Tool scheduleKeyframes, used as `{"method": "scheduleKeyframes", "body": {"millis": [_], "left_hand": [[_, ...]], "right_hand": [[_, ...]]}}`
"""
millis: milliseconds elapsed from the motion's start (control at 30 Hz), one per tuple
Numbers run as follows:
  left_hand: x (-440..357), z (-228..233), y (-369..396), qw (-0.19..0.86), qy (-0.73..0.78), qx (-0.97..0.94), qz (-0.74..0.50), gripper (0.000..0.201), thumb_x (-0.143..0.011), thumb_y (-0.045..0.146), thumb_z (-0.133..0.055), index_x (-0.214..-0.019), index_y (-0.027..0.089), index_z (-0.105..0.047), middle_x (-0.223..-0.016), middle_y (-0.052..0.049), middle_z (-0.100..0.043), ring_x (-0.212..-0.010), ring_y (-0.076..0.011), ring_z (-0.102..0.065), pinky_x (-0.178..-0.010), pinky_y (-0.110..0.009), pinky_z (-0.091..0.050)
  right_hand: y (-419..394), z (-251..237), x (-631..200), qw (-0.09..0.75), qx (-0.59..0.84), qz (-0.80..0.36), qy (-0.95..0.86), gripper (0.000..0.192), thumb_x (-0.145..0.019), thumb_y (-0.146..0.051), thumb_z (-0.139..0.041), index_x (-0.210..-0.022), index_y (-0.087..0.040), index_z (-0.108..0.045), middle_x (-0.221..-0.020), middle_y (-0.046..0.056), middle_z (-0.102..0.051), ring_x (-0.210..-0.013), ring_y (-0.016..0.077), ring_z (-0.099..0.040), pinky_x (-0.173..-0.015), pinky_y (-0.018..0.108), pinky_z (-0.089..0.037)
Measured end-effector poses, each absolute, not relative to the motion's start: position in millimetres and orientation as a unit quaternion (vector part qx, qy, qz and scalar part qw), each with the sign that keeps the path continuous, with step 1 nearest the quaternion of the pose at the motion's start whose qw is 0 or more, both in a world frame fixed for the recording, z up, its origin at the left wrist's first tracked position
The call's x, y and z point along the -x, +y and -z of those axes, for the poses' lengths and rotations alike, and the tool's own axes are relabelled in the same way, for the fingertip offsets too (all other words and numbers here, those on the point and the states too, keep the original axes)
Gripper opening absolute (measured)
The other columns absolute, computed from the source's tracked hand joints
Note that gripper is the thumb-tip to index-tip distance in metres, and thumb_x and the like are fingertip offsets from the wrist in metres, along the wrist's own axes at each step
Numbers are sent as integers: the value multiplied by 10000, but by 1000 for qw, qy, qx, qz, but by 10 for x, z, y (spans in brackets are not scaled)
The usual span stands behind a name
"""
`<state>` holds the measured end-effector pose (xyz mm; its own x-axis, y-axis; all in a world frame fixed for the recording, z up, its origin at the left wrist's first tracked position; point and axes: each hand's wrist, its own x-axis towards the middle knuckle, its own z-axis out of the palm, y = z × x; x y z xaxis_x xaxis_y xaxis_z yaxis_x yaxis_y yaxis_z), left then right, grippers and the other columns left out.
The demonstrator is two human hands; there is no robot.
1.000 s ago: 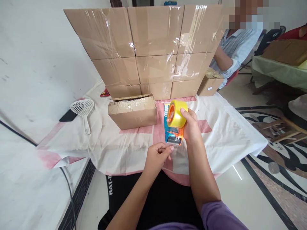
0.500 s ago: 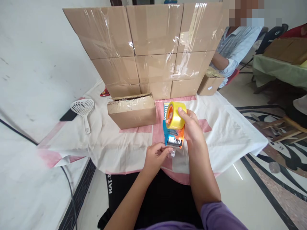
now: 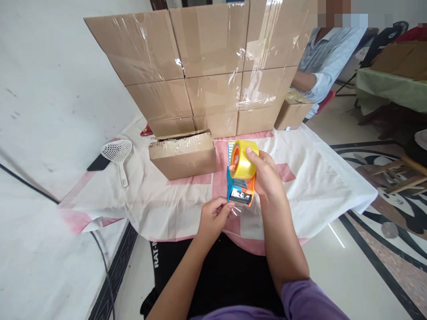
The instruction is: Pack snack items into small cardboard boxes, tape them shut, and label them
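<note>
My left hand (image 3: pixel 213 218) is closest to me, and its fingers (image 3: pixel 224 206) pinch the loose clear end of the tape (image 3: pixel 235 210) right under the tape gun (image 3: pixel 240 189). My right hand (image 3: pixel 267 178) is just past it, wrapped around the tape gun and holding it up over the near edge of the table (image 3: pixel 333 186), which has a white and pink cloth on it. The tape gun is blue and orange (very bright colors), and a yellow tape roll (image 3: pixel 244 159) sits on its top end, with my right pointer finger resting on the roll. A little farther, to the left of the tape gun, a small brown box (image 3: pixel 183 154) lies on the cloth, and its top is shiny with clear tape. Way over on the left side, a white plastic scoop (image 3: pixel 117 153) lies with its handle pointing toward me, and a dark flat thing (image 3: pixel 97 163) lies just beside it. Behind the small box stands a big stack of boxes (image 3: pixel 210 66) with shiny tape on the fronts. One more little box (image 3: pixel 292 114) sits at the right end of the stack. Past that, another person in a light blue shirt (image 3: pixel 325 49) sits by the far corner of the table.
</note>
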<state>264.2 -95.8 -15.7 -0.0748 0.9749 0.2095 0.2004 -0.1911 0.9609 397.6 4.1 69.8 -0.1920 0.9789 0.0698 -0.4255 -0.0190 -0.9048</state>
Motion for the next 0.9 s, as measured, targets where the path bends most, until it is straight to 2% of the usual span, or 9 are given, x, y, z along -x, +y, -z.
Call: {"method": "scheduleKeyframes", "body": {"millis": [367,500,667,800,900], "left_hand": [[-2553,71,-966,409,492,-579,-505,345,-901,430,-612,-663,198,-701,-615,-23,-700,-592,-148,-631,-621,-247,-479],[-2544,106,-967,408,492,-577,-509,356,-911,445,-593,-676,203,-705,-636,-31,-719,-585,-151,-626,-629,-258,-488],[-2529,182,-938,399,500,-564,-522,389,-905,458,-591,-621,202,-663,-582,-19,-673,-564,-145,-603,-597,-252,-474],[-2518,203,-912,393,506,-556,-529,395,-875,478,-616,-599,199,-662,-559,-19,-662,-551,-147,-597,-582,-253,-470],[-2518,181,-917,377,516,-552,-535,386,-874,454,-617,-585,202,-668,-550,-15,-660,-542,-144,-588,-576,-253,-455]], "right_hand": [[83,-630,-3968,542,323,-644,-432,414,-727,-590,-802,-732,-202,-657,-685,56,-695,-626,245,-701,-552,357,-592],[83,-636,-3948,538,323,-654,-423,410,-701,-570,-816,-725,-193,-658,-690,53,-708,-630,240,-709,-538,332,-580],[93,-647,-3924,525,323,-678,-400,433,-627,-553,-863,-719,-195,-638,-639,37,-691,-625,253,-718,-523,319,-567],[96,-643,-3918,519,329,-686,-391,441,-622,-541,-870,-758,-197,-630,-648,37,-695,-621,258,-720,-485,309,-544],[104,-626,-3906,523,329,-682,-391,432,-647,-547,-859,-750,-189,-641,-663,41,-694,-635,257,-723,-511,317,-559]]}}
